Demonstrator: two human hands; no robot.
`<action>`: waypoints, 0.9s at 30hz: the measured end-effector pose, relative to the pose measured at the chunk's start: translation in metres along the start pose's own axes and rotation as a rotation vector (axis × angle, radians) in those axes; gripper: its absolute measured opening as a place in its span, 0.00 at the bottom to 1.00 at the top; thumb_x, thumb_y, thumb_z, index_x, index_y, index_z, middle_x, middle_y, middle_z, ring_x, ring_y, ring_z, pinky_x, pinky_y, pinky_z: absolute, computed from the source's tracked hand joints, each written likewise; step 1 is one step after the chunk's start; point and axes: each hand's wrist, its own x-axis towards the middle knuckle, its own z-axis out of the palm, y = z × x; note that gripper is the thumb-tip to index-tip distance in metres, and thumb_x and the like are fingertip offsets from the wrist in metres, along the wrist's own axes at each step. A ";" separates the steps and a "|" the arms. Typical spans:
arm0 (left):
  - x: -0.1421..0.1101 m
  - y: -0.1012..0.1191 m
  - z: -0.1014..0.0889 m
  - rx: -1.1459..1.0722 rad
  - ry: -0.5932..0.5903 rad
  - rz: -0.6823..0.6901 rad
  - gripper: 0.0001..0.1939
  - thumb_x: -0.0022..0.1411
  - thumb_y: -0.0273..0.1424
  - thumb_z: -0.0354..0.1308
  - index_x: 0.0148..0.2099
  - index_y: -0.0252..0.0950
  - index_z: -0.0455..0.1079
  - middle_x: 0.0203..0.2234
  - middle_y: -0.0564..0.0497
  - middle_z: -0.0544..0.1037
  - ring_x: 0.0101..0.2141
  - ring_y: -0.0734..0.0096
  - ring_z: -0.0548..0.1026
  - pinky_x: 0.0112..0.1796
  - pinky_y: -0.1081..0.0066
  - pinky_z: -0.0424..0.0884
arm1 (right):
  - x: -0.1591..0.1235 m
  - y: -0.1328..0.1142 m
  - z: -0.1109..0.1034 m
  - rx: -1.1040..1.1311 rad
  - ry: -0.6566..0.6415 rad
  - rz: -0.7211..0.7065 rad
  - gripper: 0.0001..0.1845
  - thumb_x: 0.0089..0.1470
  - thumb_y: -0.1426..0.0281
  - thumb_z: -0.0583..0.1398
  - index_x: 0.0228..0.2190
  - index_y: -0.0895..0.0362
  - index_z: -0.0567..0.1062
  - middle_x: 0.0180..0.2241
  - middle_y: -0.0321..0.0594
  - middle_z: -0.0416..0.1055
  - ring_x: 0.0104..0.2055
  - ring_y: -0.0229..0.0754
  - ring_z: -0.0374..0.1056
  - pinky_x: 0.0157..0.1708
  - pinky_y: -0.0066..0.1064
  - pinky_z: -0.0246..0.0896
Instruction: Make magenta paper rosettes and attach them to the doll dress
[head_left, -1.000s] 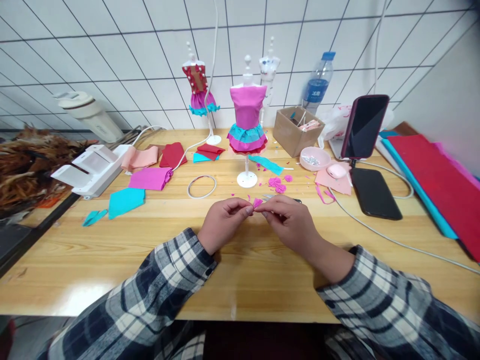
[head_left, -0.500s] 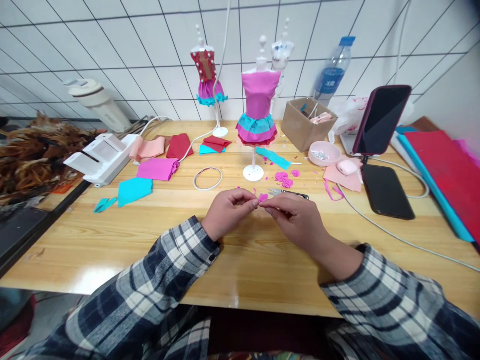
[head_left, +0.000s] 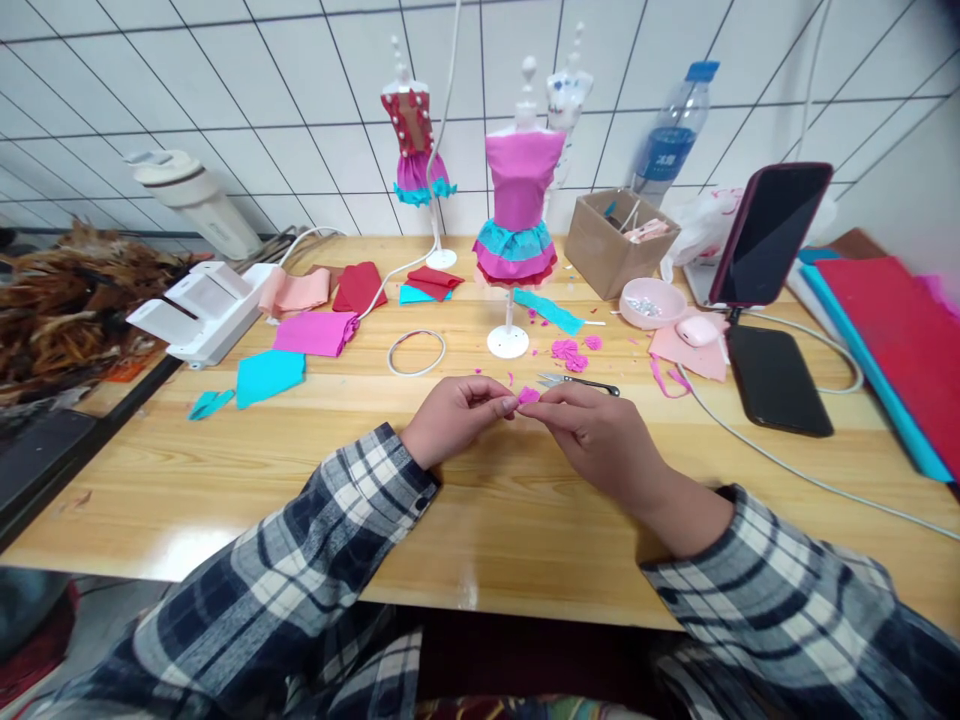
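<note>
A small piece of magenta crepe paper (head_left: 529, 395) is pinched between both hands over the table. My left hand (head_left: 459, 420) grips its left side with thumb and forefinger. On its right side, my right hand (head_left: 604, 435) holds it in a pinch. Just behind the fingers lie thread snips (head_left: 581, 383) with a black handle. Several ruffled magenta paper flowers (head_left: 570, 355) rest beyond the snips, among tiny scraps. Farther back stands a miniature dress form (head_left: 523, 190) in a magenta bodice and a tiered turquoise and magenta skirt.
Folded paper pieces (head_left: 315, 333) and a white ring (head_left: 416, 353) lie to the left. On the right are a cardboard box (head_left: 607, 245), a pink bowl of beads (head_left: 652, 318), a black phone (head_left: 778, 382) and a white cable (head_left: 787, 478). A water bottle (head_left: 671, 145) stands behind.
Both hands stay in nearly the same place, still pinching the magenta paper, whose visible part has shifted slightly. The whole view has tilted a little.
</note>
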 end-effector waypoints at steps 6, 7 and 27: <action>0.000 0.001 0.000 0.019 -0.041 -0.017 0.14 0.53 0.40 0.63 0.32 0.33 0.76 0.24 0.50 0.78 0.25 0.72 0.72 0.29 0.73 0.66 | -0.001 0.000 0.000 -0.025 -0.052 -0.005 0.15 0.58 0.75 0.55 0.41 0.49 0.78 0.38 0.38 0.77 0.36 0.38 0.72 0.36 0.29 0.66; 0.000 0.002 0.001 0.016 -0.038 -0.012 0.14 0.53 0.40 0.63 0.32 0.33 0.76 0.25 0.50 0.79 0.26 0.72 0.72 0.29 0.73 0.66 | 0.000 0.000 0.000 0.014 -0.036 0.000 0.13 0.59 0.74 0.56 0.41 0.50 0.78 0.38 0.38 0.77 0.36 0.38 0.72 0.36 0.29 0.66; -0.004 0.008 0.002 -0.065 0.085 0.004 0.12 0.55 0.38 0.63 0.32 0.33 0.78 0.28 0.49 0.80 0.32 0.69 0.75 0.39 0.70 0.70 | 0.000 -0.004 0.000 0.008 0.096 0.017 0.14 0.59 0.73 0.56 0.45 0.50 0.76 0.35 0.37 0.77 0.35 0.38 0.71 0.33 0.28 0.65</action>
